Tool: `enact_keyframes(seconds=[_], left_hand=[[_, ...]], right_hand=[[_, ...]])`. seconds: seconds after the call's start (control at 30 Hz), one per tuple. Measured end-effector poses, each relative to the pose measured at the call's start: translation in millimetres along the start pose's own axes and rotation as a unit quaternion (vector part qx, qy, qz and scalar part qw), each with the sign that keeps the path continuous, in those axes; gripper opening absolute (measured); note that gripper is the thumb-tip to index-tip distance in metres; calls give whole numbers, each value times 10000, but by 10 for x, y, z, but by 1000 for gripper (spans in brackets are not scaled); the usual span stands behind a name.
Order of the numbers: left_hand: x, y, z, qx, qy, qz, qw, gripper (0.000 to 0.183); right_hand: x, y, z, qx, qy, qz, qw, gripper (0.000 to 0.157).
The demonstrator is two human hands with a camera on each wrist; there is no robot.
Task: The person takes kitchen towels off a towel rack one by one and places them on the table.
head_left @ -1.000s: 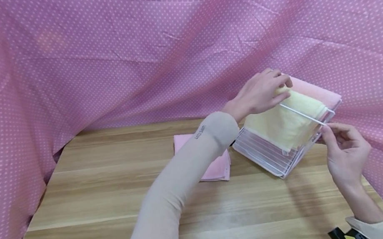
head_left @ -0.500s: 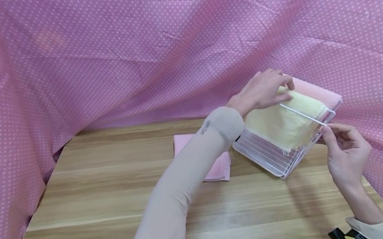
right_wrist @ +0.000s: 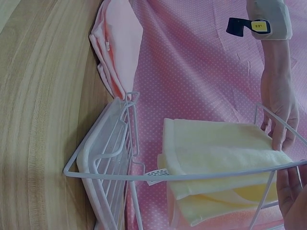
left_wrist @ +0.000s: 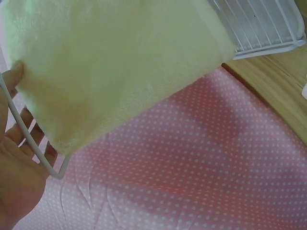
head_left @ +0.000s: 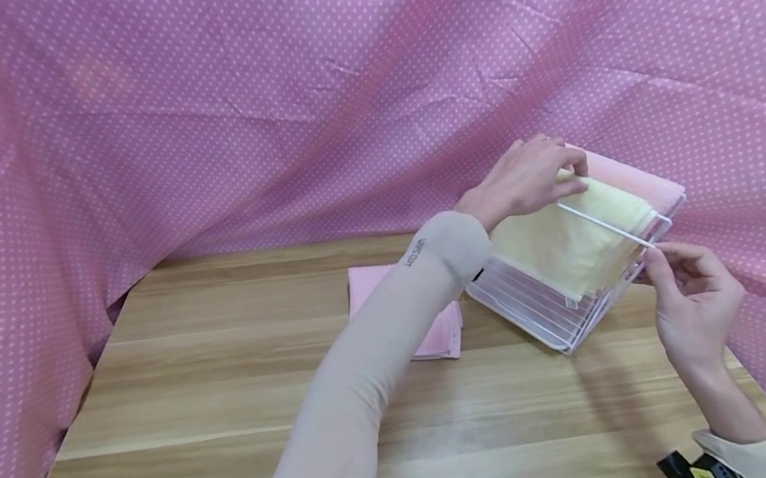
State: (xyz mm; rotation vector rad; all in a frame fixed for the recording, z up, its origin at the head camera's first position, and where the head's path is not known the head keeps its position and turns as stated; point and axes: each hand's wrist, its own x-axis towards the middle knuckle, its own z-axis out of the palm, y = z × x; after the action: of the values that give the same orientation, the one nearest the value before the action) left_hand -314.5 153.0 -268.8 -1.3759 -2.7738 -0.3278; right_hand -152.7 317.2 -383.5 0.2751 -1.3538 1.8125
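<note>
A folded yellow towel (head_left: 597, 224) leans inside a white wire rack (head_left: 526, 304), with a folded pink towel (head_left: 635, 180) behind it. My left hand (head_left: 528, 174) pinches the yellow towel at its upper edge. In the left wrist view its thumb (left_wrist: 15, 73) lies on the near face and the other fingers reach behind, past a white wire. My right hand (head_left: 693, 301) holds the rack's upper wire bar at the near right corner between thumb and fingers. In the right wrist view several folded yellow layers show, and a printed tag (right_wrist: 157, 176) hangs beside them.
Another folded pink towel (head_left: 438, 340) lies on the wooden table (head_left: 233, 433), left of the rack and partly hidden by my left forearm. A pink dotted cloth (head_left: 255, 108) hangs behind the table and along its sides. A pale plastic tray (right_wrist: 91, 158) forms the rack's base.
My left forearm and hand have shifted slightly right, with the fingers still at the yellow towel's upper edge. My right hand keeps its hold on the wire bar.
</note>
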Motion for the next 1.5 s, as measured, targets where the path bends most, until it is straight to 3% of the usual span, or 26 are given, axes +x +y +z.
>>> enact_keyframes(seconds=[0.53, 1.03, 1.5], left_hand=[[-10, 10, 19, 383, 363, 195, 9984, 31], [-74, -26, 11, 288, 633, 321, 9971, 34], [-129, -73, -133, 51, 823, 434, 9956, 36]], right_hand=[[-2, 8, -13, 15, -85, -150, 9999, 10], [-3, -10, 0, -184, -102, -194, 9996, 9], [-4, -38, 33, -132, -9, -118, 9998, 8]])
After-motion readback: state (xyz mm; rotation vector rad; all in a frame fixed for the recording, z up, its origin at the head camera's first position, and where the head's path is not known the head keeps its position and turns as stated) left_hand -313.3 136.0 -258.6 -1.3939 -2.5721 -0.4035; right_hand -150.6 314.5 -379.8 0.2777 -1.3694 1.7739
